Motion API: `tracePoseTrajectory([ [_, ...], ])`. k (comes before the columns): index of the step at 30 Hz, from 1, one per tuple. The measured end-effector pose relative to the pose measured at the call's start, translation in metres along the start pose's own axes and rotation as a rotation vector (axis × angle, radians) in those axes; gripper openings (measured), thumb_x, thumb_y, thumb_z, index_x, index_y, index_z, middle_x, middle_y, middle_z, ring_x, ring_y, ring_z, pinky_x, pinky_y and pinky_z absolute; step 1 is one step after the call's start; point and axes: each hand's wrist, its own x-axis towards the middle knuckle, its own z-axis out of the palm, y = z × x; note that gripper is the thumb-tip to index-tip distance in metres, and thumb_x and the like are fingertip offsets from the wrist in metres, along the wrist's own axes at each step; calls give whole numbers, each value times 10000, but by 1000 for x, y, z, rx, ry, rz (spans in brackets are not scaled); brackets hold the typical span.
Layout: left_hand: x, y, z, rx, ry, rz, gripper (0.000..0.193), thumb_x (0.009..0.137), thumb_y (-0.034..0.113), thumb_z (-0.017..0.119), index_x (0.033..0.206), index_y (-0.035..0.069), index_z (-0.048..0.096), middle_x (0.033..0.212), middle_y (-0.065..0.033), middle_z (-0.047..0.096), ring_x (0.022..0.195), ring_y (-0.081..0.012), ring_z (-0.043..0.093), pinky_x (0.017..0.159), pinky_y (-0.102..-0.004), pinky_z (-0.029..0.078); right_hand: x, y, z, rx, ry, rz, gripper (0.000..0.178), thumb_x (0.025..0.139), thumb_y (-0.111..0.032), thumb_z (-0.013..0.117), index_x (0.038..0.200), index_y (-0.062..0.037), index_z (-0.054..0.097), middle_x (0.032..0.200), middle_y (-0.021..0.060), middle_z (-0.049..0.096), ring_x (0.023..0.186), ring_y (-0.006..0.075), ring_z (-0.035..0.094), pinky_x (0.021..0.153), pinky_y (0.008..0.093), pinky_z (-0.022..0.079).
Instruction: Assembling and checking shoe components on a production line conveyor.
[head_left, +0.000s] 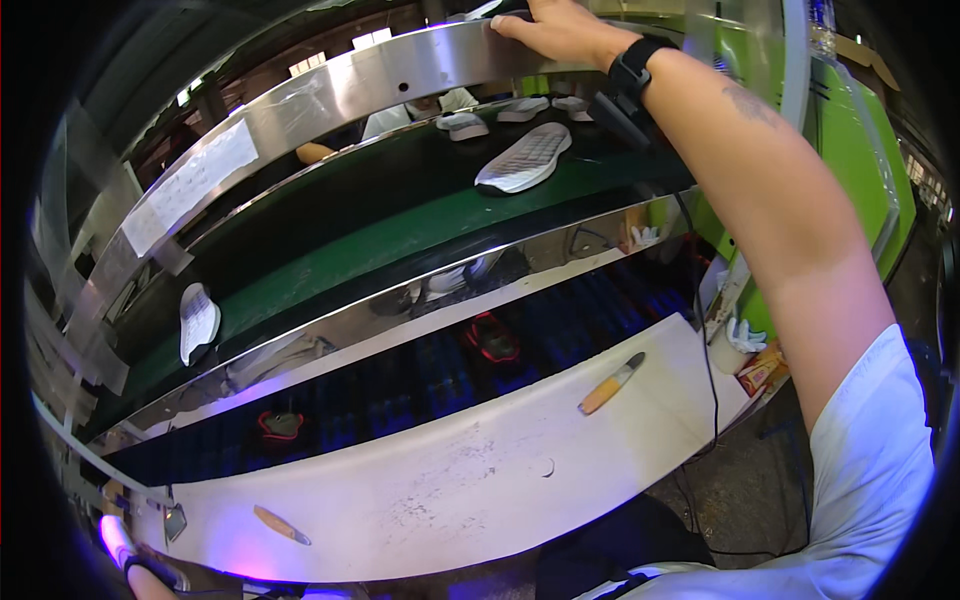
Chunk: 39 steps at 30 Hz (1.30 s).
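Observation:
My right arm reaches up across the right side. My right hand (555, 30) is at the top of a curved metal beam (400, 75), its thumb against a dark and pale thing that the picture's edge cuts off; I cannot make out what it is. Down at the lower left, my left hand (115, 540) is washed out by purple light beside the end of the white work surface (400, 510). Its fingers cannot be told apart. A small tool with a dark flat blade (175, 522) lies near it. Farther along lie a wooden-handled knife (283, 525) and another wooden-handled knife (612, 385).
A green belt (350, 225) carries a white shoe sole (525, 160), another sole (198, 322) at left and several farther back. Below, two black shoe parts with red edging (492, 340) (282, 425) sit on dark rollers. A black cable (710, 370) hangs at right.

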Motion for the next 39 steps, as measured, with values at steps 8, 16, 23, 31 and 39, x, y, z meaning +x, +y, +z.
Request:
tracePoseTrajectory([
  [8, -6, 3, 1, 36, -38, -128, 505, 968, 530, 636, 1257, 116, 642, 1396, -294, 513, 1236, -498, 530, 985, -628, 457, -53, 31, 17, -1, 235, -265, 693, 829, -347, 755, 1422, -65, 531, 1291, 177, 637, 1215, 335, 610, 1056, 429, 478],
  [16, -51, -71, -155, 826, 337, -622, 659, 963, 566, 625, 1297, -2, 599, 1403, -221, 549, 1267, -311, 557, 1032, -458, 475, -185, 76, 22, -124, -424, 450, 793, 938, -668, 518, 1492, -101, 504, 1511, 266, 447, 1425, 417, 394, 1177, 482, 329],
  [23, -97, -111, -185, 2218, -73, -571, 497, 873, 256, 737, 1265, -38, 650, 1364, -299, 591, 1201, -447, 596, 1049, -493, 466, -172, 90, 26, -204, -588, 508, 869, 895, -709, 538, 1525, -117, 462, 1536, 261, 425, 1467, 422, 327, 1205, 494, 262],
  [31, -98, -120, -180, 1964, 226, -605, 637, 751, 386, 830, 1228, -8, 679, 1337, -316, 599, 1262, -470, 541, 1143, -571, 334, -188, 153, 59, -415, -414, -368, 576, 898, -442, 690, 1388, -170, 554, 1187, 205, 651, 1077, 434, 642, 919, 509, 539],
  [39, -105, -116, -174, 1938, 293, -475, 460, 830, 339, 762, 1163, 27, 701, 1284, -226, 659, 1180, -394, 615, 1129, -541, 388, -197, 190, 75, -352, -392, -130, 495, 924, -258, 693, 1376, -108, 558, 1210, 220, 617, 1086, 432, 602, 948, 444, 504],
])
